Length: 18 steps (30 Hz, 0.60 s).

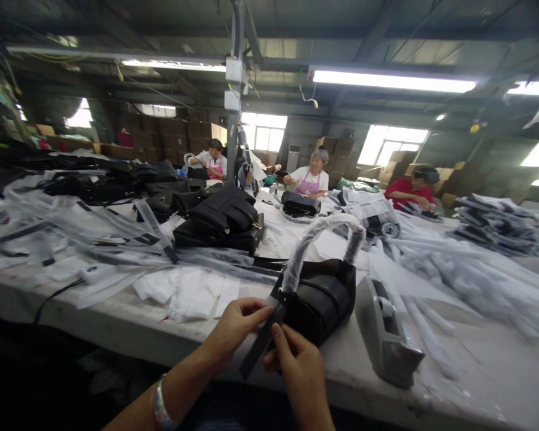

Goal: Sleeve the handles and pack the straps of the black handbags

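A black handbag (pixel 326 293) stands on the table edge in front of me, its raised handle (pixel 296 251) wrapped in clear plastic film. My left hand (pixel 238 326) pinches a dark strap in a translucent sleeve (pixel 263 341) beside the bag's near end. On the strap's other side, my right hand (pixel 296 359) has thumb and fingers closed on it, partly hiding the fingertips. The strap's lower end hangs out past the table edge. Just right of the bag sits a grey tape dispenser (pixel 386 335).
Black bags (pixel 224 215) are piled left of centre, among plastic-sleeved straps (pixel 117 233) and white sheets (pixel 193 293). Plastic wrapping (pixel 449 275) covers the right side near a stack of wrapped pieces (pixel 498 224). Several people work across the table, by a post (pixel 236 120).
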Each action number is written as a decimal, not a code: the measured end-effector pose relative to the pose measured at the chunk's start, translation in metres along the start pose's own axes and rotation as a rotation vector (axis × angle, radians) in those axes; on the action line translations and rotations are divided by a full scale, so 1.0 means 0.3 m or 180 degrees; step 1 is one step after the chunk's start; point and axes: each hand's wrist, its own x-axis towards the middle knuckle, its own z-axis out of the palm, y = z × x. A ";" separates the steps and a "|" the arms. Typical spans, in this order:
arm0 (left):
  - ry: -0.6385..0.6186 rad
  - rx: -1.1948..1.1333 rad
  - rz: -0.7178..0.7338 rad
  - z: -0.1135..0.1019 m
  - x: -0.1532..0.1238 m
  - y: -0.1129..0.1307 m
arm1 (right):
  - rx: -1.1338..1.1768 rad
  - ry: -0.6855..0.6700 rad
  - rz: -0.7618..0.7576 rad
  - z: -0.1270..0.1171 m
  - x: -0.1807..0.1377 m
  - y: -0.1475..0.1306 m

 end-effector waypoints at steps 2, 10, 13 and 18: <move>0.0038 -0.0004 -0.0010 0.000 0.006 0.000 | -0.0012 0.0070 0.0047 0.011 0.015 -0.011; 0.0160 0.0246 0.0137 -0.019 -0.049 -0.032 | -0.0021 0.0283 0.0008 0.033 0.034 -0.031; 0.0249 0.0169 -0.0027 -0.012 -0.086 -0.058 | 0.0059 0.0275 -0.0005 0.035 0.030 -0.031; 0.0481 0.0091 0.0127 0.006 -0.117 -0.063 | -0.0008 0.0295 -0.0066 0.036 0.041 -0.036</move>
